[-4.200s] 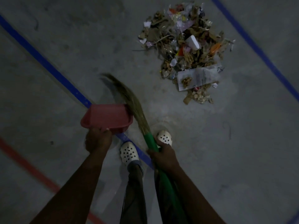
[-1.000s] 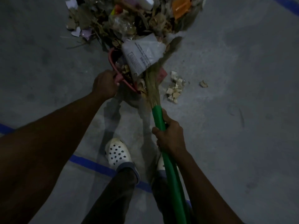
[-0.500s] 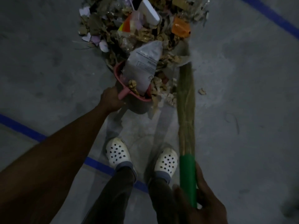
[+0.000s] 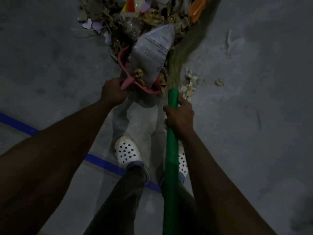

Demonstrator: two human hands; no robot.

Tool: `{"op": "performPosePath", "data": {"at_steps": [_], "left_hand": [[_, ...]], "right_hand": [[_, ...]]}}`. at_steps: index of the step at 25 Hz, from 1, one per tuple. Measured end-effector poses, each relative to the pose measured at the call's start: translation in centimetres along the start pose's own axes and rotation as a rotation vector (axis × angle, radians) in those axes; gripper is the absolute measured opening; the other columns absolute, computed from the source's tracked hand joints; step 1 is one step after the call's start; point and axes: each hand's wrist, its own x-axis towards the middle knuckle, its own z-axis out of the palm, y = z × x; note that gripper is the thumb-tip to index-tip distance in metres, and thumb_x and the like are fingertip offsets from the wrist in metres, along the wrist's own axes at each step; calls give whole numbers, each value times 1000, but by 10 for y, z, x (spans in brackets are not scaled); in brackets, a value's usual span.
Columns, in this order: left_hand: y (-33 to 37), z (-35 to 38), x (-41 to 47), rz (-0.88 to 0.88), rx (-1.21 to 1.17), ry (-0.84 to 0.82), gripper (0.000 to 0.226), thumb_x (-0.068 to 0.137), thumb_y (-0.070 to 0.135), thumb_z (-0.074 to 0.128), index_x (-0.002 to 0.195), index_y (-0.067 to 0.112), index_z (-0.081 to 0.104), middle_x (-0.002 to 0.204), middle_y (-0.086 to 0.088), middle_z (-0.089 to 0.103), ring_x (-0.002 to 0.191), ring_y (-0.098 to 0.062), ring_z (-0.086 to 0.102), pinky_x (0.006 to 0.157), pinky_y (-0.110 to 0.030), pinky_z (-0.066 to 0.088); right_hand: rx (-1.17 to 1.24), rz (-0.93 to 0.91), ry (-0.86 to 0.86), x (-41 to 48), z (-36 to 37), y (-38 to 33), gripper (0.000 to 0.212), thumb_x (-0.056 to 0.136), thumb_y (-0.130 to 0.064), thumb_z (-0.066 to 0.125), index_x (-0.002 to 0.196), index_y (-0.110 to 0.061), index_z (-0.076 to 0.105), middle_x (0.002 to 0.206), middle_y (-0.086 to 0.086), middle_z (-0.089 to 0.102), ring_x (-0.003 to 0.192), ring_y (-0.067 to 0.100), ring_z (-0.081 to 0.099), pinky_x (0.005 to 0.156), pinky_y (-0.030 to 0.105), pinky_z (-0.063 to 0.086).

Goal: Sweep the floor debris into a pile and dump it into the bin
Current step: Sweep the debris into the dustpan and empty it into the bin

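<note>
Debris pile (image 4: 144, 17): on the floor (image 4: 254, 124) at the view's top, near edge reaching the dustpan (image 4: 122, 59).
Dustpan: pink, a printed grey bag (image 4: 153, 51) lying across it.
Left grip (image 4: 113, 92): curled round the dustpan's handle.
Right grip (image 4: 179, 117): wrapped round the green broom (image 4: 171, 158), bristles (image 4: 184, 46) beside the dustpan.

Seen from above, a person stands on a floor (image 4: 254, 133). The debris pile (image 4: 144, 16) lies ahead of the feet, at the top of the view. The dustpan (image 4: 123, 65) sits at the pile's near edge, and a printed sheet (image 4: 152, 51) lies partly in it and partly on the pile. The left hand (image 4: 112, 91) holds the dustpan's handle from the near side. The broom (image 4: 171, 158) runs just right of the dustpan, its bristles reaching the pile's right side. The right hand (image 4: 179, 116) grips its handle. Loose scraps (image 4: 189, 83) lie right of the broom. A floor line (image 4: 105, 163) crosses from the left, passing beneath the legs.
</note>
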Motion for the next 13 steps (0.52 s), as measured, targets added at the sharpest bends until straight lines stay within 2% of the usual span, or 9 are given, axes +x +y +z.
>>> {"op": "performPosePath", "data": {"at_steps": [3,6,9,10,11,13], "left_hand": [[3,-3,1,-7,-13,-26,31,80,12,65,110,7,66,98,-16,67,86,-31,61,71,-33,43],[3,-7,4,-29,-1,-26,34,78,16,63,111,7,66,103,-19,67,95,-38,63,77,-39,47],[2,-1,2,-37,-3,-33,29,81,8,64,110,3,64,103,-21,65,95,-38,61,75,-36,44],[0,3,0,-34,-3,-35,29,80,7,64,109,3,63,102,-21,64,93,-37,61,74,-35,43],[-2,8,-2,-31,-4,-33,30,80,8,64,109,3,62,102,-21,63,93,-37,60,74,-36,44],[-9,18,-3,-19,-12,-19,31,79,9,64,109,3,61,101,-21,62,92,-38,60,73,-37,44]], "right_hand": [[-12,-47,-64,-24,16,1,70,89,-20,70,152,-23,40,95,11,69,62,24,71,58,46,62],[-33,-52,-100,-73,-8,15,76,91,-23,70,155,-38,30,96,5,70,61,14,69,53,26,57],[-34,-10,57,-132,-48,33,76,88,-24,74,145,-52,33,88,-10,67,65,1,67,55,10,50],[25,27,134,-140,-59,39,75,87,-24,76,139,-58,34,84,-13,67,63,-2,67,56,10,51],[60,68,197,-141,-67,43,76,85,-27,78,131,-67,34,84,-11,69,64,1,69,60,16,57],[41,102,258,-128,-77,41,75,83,-36,78,121,-81,31,92,-2,73,71,20,73,68,40,63]]}}
